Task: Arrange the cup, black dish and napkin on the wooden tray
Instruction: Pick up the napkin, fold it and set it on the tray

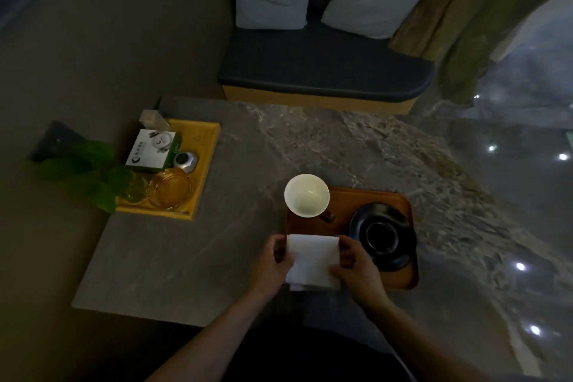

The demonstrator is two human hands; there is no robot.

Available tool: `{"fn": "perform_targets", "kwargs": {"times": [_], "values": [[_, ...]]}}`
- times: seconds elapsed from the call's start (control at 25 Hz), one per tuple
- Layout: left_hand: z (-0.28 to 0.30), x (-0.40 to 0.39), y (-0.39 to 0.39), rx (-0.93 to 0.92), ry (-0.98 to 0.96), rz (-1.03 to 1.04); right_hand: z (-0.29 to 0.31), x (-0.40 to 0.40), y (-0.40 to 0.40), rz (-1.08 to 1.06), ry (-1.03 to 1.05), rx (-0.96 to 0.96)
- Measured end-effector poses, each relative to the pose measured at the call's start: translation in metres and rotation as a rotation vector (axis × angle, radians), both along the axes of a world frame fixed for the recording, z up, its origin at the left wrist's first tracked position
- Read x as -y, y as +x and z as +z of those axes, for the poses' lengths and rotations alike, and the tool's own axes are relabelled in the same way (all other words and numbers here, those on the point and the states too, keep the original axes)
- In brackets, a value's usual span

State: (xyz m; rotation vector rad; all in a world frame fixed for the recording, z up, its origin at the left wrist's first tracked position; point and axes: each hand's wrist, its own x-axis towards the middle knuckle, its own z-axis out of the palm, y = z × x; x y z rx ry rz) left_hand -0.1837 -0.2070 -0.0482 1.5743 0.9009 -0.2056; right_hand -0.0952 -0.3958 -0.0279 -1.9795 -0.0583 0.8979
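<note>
A brown wooden tray (366,195) lies on the grey stone table. A white cup (306,194) stands upright at the tray's far left corner. A round black dish (383,236) rests on the tray's right half. A folded white napkin (311,260) lies at the tray's near left part. My left hand (274,260) pinches the napkin's left edge and my right hand (356,263) pinches its right edge. My hands hide the napkin's side edges and part of the tray's near rim.
A yellow tray (208,164) at the table's far left holds a white and green box (153,150), a metal object (185,161) and glass dishes (170,189). Green leaves (90,174) overhang its left side. A cushioned bench (325,71) stands beyond the table.
</note>
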Motion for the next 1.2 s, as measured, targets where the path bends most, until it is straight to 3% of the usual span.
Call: {"fn": "perform_targets", "kwargs": {"times": [0.36,0.68,0.96,1.08,1.2], "values": [[-0.015,-0.007,0.019,-0.134,0.067,-0.146,-0.02,-0.017,0.011,0.127,-0.13,0.023],[-0.011,0.004,0.032,-0.181,0.471,-0.378,-0.027,-0.03,0.017,0.323,-0.398,0.195],[-0.017,-0.002,0.029,-0.238,0.609,-0.433,-0.03,-0.031,0.016,0.446,-0.475,0.341],[-0.021,-0.01,0.022,-0.16,0.661,-0.499,-0.031,-0.028,0.01,0.483,-0.504,0.434],[-0.026,-0.03,0.024,-0.016,0.701,-0.76,-0.033,-0.021,0.005,0.57,-0.491,0.546]]}}
